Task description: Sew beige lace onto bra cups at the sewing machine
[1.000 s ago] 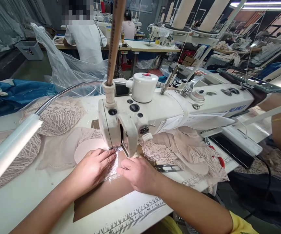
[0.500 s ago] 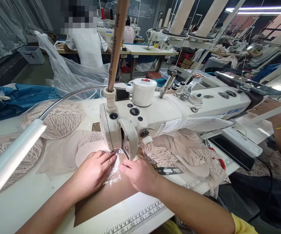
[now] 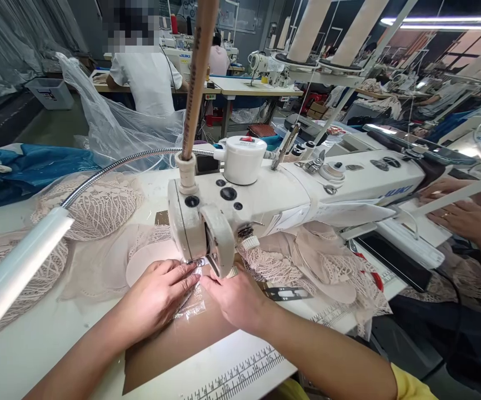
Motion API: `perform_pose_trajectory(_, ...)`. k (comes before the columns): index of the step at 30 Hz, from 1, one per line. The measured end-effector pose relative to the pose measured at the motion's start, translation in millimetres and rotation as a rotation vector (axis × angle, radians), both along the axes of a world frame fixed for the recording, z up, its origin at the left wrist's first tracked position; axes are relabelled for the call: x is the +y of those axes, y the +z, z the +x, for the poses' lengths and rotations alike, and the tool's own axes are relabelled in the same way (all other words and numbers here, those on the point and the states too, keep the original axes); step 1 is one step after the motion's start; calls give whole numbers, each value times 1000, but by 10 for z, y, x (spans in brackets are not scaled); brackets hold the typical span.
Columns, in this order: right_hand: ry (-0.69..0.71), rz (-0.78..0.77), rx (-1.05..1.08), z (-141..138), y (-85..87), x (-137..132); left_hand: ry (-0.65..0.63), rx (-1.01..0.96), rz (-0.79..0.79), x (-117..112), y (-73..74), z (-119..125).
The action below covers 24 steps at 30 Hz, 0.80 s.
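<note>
"Where is the piece you have in hand?"

"The small strip of pale lace with a clear, shiny edge [image 3: 191, 304] lies between my hands, just below the front end of the white JUKI sewing machine [image 3: 240, 206]. A smooth brown sheet [image 3: 169, 355] covers the white tabletop [image 3: 78, 361] around it."

"And your grip?"

"My left hand [image 3: 161, 293] lies palm down over the lace, fingers stretched toward the needle area. My thumb is hidden, so I cannot tell whether I pinch anything beneath. My right hand [image 3: 238, 297] is half curled beside the strip's other edge, its fingertips near those of the left — whether they grasp the lace, I cannot tell."

"What sits about you?"

"Left of my left hand, beige lace cups with sheer fabric [image 3: 94, 206] rest under a white tube lamp [image 3: 19, 275]. Beyond my right hand, a crumpled heap of beige lace pieces [image 3: 319, 261] lies beside the machine, with a slim grey slotted metal plate [image 3: 287, 293] near my wrist. Farther right lies a flat black rectangular device [image 3: 394, 261] — and past it, a co-worker's hands [image 3: 465, 216] at the neighbouring place."
</note>
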State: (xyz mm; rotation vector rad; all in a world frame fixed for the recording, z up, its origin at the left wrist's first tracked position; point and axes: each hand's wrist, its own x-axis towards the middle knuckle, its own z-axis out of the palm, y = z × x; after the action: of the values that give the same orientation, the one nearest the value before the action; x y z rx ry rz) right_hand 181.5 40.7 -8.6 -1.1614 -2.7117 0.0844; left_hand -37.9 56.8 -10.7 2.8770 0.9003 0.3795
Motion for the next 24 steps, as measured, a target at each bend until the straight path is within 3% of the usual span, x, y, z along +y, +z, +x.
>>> perform_pose_trajectory(8, -144, 13, -29, -81, -31, 21, 40, 0, -55, 74, 2, -7)
perform_pose_trajectory(24, -147, -25, 99, 12, 10, 49, 204, 97, 50, 88, 56, 9)
